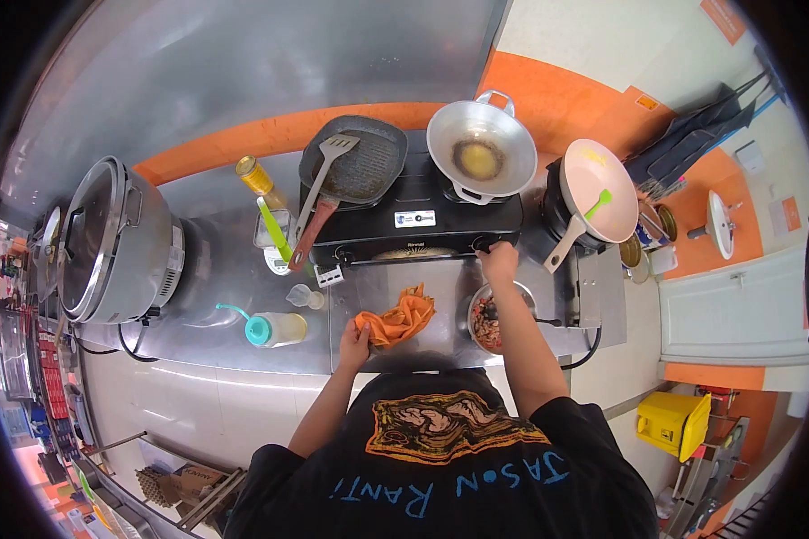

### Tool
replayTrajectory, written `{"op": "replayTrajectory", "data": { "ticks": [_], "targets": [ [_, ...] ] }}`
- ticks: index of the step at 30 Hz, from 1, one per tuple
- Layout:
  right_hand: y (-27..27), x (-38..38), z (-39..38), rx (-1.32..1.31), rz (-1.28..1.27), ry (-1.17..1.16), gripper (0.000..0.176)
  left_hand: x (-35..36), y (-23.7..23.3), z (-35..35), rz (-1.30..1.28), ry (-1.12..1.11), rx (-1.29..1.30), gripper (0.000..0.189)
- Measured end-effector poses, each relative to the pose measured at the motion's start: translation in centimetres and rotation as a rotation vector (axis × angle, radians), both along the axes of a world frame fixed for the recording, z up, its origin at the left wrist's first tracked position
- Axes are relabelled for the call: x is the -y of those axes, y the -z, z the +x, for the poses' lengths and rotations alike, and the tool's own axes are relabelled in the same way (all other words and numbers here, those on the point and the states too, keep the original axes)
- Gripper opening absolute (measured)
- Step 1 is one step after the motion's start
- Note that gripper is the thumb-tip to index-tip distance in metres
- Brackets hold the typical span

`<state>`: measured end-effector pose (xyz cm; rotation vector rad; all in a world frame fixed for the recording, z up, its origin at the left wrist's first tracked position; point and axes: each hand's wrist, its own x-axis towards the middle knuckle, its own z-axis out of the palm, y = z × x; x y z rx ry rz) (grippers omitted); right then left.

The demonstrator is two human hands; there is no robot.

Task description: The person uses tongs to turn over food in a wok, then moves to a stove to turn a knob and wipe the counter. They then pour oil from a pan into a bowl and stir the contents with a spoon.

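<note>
My right hand (pixel 498 260) is closed on the right knob at the front of the black gas stove (pixel 360 235). Above that knob, a silver wok (pixel 445 135) with some oil-like liquid in its bottom sits on the right burner. At the counter's front edge, my left hand (pixel 354 343) grips the left end of an orange cloth (pixel 403 319). A metal bowl (pixel 473 334) of chopped food lies partly under my right forearm. On the left burner rests a dark square grill pan (pixel 382 157) with a grey slotted spatula (pixel 334 153) across it.
A large pot (pixel 144 242) stands at the left. Nearer are a squeeze bottle (pixel 279 330), a small scale (pixel 277 260) and a yellow-topped can (pixel 253 175). At right, a pink pan (pixel 616 211) holds a green-tipped spatula (pixel 600 204), its handle pointing toward the counter front.
</note>
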<state>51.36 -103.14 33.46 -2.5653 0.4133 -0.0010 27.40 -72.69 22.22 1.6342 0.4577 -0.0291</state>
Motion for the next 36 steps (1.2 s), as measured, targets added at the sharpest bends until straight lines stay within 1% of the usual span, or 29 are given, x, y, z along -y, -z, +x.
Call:
{"op": "replayTrajectory", "data": {
  "ticks": [3,6,9,12,15,18,21,24,27,30,33,36],
  "targets": [
    [-0.5,-0.2,-0.2,-0.024,-0.025,-0.019,0.037,0.3,-1.3,0.2,0.009,-0.014,-0.006,0.018],
    [-0.4,-0.2,-0.2,-0.027,-0.029,-0.018,0.037,0.0,0.4,0.1,-0.099,-0.010,0.038,0.018],
    [0.6,0.1,0.0,0.016,-0.008,-0.013,0.040,-0.2,0.9,0.0,-0.069,0.000,0.022,0.017],
    [0.8,0.2,0.1,0.005,-0.014,-0.018,0.040,-0.3,1.6,0.0,-0.029,0.009,-0.014,0.017],
    [1.1,0.3,0.1,0.033,-0.021,-0.027,0.039,-0.4,2.4,-0.1,-0.086,-0.006,0.016,0.017],
    [0.3,0.0,0.0,0.003,-0.036,-0.027,0.035,-0.3,2.1,0.0,-0.079,-0.004,0.020,0.018],
    [-0.3,-0.3,-0.1,-0.022,-0.021,0.002,0.036,-0.3,0.7,0.0,0.070,0.027,-0.006,0.020],
    [0.5,0.1,0.0,0.013,-0.020,-0.015,0.038,-0.5,2.0,-0.1,-0.001,0.012,0.003,0.021],
    [0.4,0.0,0.0,0.018,-0.024,-0.021,0.038,-0.4,1.2,-0.1,-0.027,0.026,0.027,0.021],
    [0.4,0.0,-0.1,0.012,-0.014,-0.008,0.038,-0.5,1.9,0.0,-0.108,0.015,0.035,0.021],
    [0.8,0.1,0.0,0.022,-0.026,-0.021,0.038,-0.5,2.6,-0.1,-0.134,0.008,0.002,0.022],
    [0.7,0.1,0.0,0.015,-0.028,-0.029,0.038,-0.5,3.2,-0.1,-0.142,-0.011,0.061,0.020]
  ]
}}
